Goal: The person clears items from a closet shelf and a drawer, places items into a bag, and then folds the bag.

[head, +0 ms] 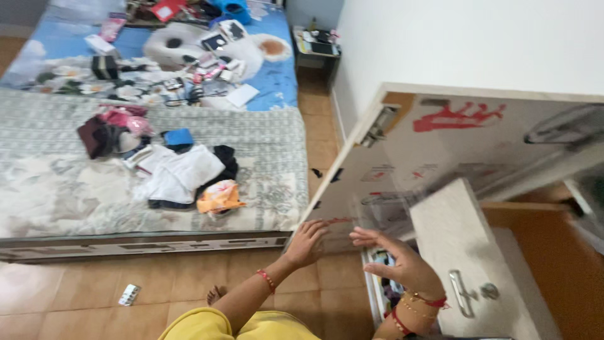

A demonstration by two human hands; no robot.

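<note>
My left hand point(306, 242) rests flat with fingers spread against the lower edge of a large pale wardrobe door point(402, 160) that swings open, its surface glossy with red scribbles. My right hand point(399, 259) hovers open, fingers apart, just in front of a smaller white wardrobe door point(459, 242) that has a metal handle point(462, 293) and a round lock. Neither hand holds anything. Red thread bands and thin bangles circle both wrists. A yellow garment covers my knees at the bottom edge.
A low bed point(63, 189) at the left carries a heap of clothes point(179, 173) and, further back, several small scattered items. A pill strip point(129, 294) lies on the orange tiled floor. A small side table point(318, 47) stands by the white wall.
</note>
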